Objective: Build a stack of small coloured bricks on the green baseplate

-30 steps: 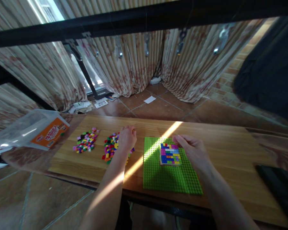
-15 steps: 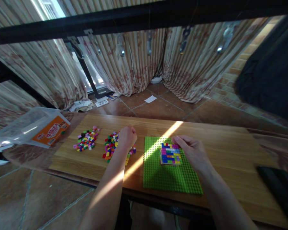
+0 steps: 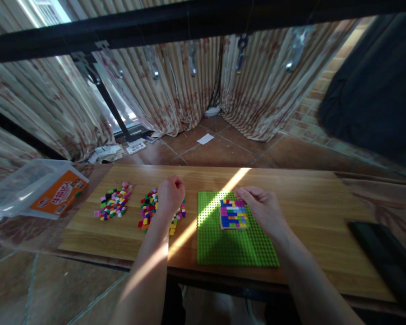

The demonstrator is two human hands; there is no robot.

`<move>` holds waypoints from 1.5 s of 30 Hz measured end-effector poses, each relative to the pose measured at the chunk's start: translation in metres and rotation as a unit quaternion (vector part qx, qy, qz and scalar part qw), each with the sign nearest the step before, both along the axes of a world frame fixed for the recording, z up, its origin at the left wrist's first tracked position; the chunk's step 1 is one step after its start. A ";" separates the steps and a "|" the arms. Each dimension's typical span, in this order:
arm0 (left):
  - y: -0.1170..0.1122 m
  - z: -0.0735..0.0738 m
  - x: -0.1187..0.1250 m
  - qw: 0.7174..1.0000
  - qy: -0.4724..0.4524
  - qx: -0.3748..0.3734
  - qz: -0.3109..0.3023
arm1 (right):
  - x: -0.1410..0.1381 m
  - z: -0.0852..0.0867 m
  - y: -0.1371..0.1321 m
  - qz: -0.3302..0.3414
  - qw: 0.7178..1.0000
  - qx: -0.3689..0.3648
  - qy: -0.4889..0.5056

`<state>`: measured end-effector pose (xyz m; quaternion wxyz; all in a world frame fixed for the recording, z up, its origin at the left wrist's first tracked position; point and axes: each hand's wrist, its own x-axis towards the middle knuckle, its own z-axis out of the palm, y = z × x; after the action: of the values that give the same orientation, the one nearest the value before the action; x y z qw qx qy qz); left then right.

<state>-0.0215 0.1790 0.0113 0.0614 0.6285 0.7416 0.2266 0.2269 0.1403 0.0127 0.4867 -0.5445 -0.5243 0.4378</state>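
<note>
A green studded baseplate [image 3: 211, 253] lies on the wooden table, crossed by a strip of sunlight. On it stands a low square block of multicoloured toy bricks [image 3: 234, 214]. My right hand [image 3: 262, 205] is at the block's upper right corner, thumb and fingers pinched together; anything between the fingertips is too small to tell. Over a pile of loose toy bricks [image 3: 148, 205], my left hand [image 3: 171, 194] is closed with its fingers curled in. What it may hold is hidden, and the hand and forearm cover part of the pile.
Farther left lies a second pile of loose bricks [image 3: 115, 201]. A clear plastic box [image 3: 47, 167] with an orange label stands at the table's left end. A dark flat object [image 3: 379, 253] lies at the right. A black bar [image 3: 189, 27] crosses overhead, with hanging metal pieces.
The whole view has shifted, so the table and everything on it appear slightly farther left. Both hands stay in nearly the same places over the bricks and the block.
</note>
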 end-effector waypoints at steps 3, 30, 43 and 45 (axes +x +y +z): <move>-0.004 -0.002 0.003 0.998 0.048 -0.030 -0.012 | 0.001 -0.002 0.001 0.001 1.000 0.007 -0.007; -0.035 0.009 0.080 0.732 -0.659 -0.022 -0.170 | -0.013 0.015 -0.008 0.026 0.990 0.135 0.009; -0.035 0.009 0.084 0.771 -0.615 -0.003 -0.164 | -0.018 0.012 -0.012 0.009 0.954 0.241 -0.177; -0.035 0.007 0.083 0.778 -0.605 -0.003 -0.170 | -0.018 0.012 -0.012 0.008 0.949 0.251 -0.189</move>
<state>0.0619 0.1442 0.0179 0.5367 0.4779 0.4334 0.5439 0.2088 0.1283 0.0249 0.4966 -0.4731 -0.7039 0.1848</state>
